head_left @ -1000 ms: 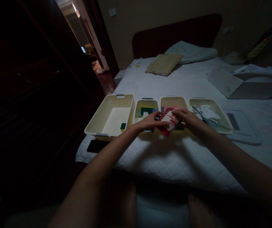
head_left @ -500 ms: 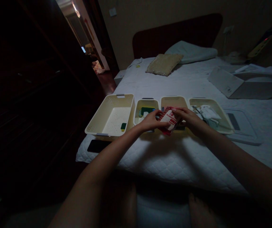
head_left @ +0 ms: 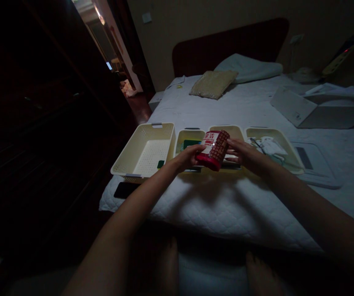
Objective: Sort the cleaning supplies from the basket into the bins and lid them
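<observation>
We're holding the red container (head_left: 214,150) tilted over the cream bins (head_left: 237,132) — left hand (head_left: 189,157) gripping its side, right hand (head_left: 243,152) half-open at its edge. Probably light, smooth, firmish — we're favouring a mid-body wrap.

Glossy red, rounded container (head_left: 213,151), held tilted
White label on its left, brown grid on its right; above the near bed (head_left: 220,209) end.

a dim home bedroom: beneath the grip of the left hand (head_left: 188,159) and far beyond it stretches a bed (head_left: 251,105) under a white quilted cover (head_left: 223,207), up to a dark headboard (head_left: 229,45). beyond the grip lie a tan cushion (head_left: 213,84) and pale bedding (head_left: 248,68); far to its left, a doorway (head_left: 110,45) gives onto a lit space.
</observation>
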Tool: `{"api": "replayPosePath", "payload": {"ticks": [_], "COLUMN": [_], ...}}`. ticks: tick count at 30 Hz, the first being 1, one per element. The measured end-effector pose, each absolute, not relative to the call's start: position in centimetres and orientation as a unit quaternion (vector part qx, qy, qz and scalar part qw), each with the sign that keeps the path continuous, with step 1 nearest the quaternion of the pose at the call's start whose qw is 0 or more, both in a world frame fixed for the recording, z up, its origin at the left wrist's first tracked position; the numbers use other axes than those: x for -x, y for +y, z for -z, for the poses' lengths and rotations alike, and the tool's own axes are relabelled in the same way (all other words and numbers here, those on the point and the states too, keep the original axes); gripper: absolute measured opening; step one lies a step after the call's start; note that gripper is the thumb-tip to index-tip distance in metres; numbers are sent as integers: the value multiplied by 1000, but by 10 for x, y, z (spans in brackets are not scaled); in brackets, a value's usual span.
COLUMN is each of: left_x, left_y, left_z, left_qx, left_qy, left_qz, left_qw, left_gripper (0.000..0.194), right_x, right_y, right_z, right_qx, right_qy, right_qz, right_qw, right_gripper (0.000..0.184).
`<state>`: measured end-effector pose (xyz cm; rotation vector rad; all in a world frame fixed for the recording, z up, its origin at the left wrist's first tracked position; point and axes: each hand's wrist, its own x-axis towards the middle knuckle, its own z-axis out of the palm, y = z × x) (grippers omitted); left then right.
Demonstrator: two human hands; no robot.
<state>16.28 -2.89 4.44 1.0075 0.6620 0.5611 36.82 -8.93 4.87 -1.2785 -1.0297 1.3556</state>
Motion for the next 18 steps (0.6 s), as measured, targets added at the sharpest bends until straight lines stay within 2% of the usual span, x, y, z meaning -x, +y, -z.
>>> {"api": "replayPosePath", "payload": {"ticks": [8,18], "left_x": [-169,-168], "left_y": [-36,-38], "left_z": [-55,-55], "left_qx": [-434,-459], "left_qy": [292,304], "left_qz": [-249,-230], "left_qw": [815,802], "left_gripper": [31,45], "right_x": [-375,-370], "right_y": [-89,-94], "right_z": [-46,-53], "right_qx": [473,451], "right_qy": [-428,-452], "right_qz": [-575,-589], "right_qw": [512,496], "right_gripper": [42,47]}}
